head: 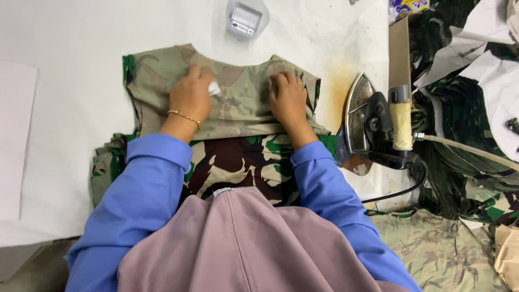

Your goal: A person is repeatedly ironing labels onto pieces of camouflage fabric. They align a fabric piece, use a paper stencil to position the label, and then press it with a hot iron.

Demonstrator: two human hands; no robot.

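Pressing flat on a camouflage garment piece (238, 105), both hands worked on a white padded table (70, 65). The left hand (190, 97) lay on the piece's left half with fingers curled around a small white object (214, 88), perhaps chalk; what it was could not be told. The right hand (289, 100) rested on the right half, fingers extended and spread, gripping nothing. The piece lay inside-out, pale side up, its curved neckline pointing away from the person, its near edge overlapping a darker camouflage cloth (238, 162). Right of the piece an iron (365, 121) stood on its heel, untouched, beside a scorch stain (335, 89). Beyond the neckline sat a small grey device (246, 19). Judged from this, the piece was smoothed and positioned; pressing appeared not yet begun.
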